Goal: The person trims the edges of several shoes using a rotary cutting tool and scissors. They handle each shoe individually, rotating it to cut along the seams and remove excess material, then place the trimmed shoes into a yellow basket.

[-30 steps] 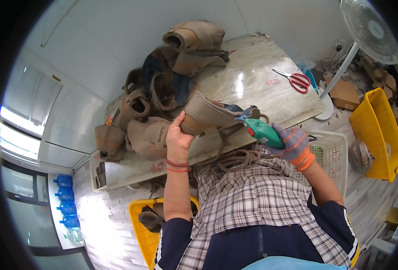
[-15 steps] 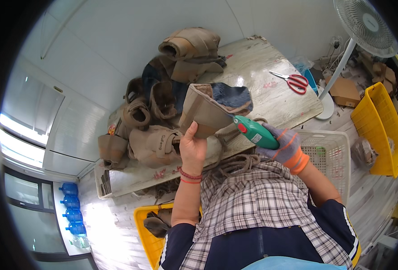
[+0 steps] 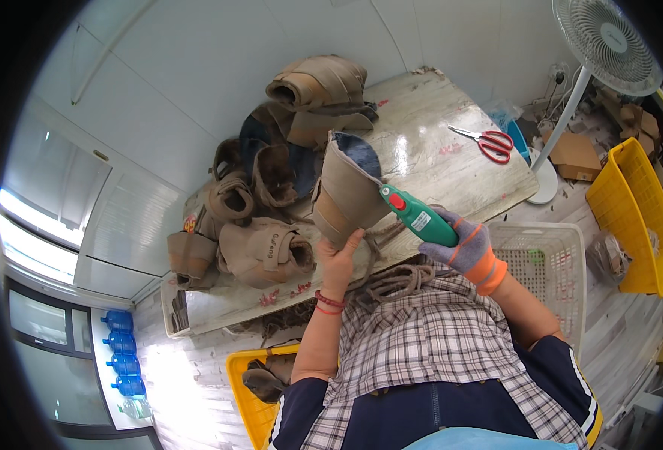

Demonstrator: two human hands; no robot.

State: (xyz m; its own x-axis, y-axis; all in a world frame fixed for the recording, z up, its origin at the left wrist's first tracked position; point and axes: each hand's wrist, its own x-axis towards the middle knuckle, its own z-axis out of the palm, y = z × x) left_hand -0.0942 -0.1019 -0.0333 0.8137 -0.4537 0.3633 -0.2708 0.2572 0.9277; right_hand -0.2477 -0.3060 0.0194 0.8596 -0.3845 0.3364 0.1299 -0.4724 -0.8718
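- Cuff (image 3: 346,191), tan w/ fuzzy dark lining, above table (image 3: 451,176), gripped low by bare L hand (image 3: 337,262).
- Gloved R hand (image 3: 468,247) grips green tool (image 3: 425,219), tip at cuff rim; prob. mid-job there.
- Similar pcs (image 3: 260,253) piled on table's L side; done or left, can't tell.

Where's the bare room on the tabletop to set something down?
The tabletop is bare between the red-handled scissors and the brown piece in the left hand, and beyond the scissors to the far edge. Piled brown pieces crowd its left side.
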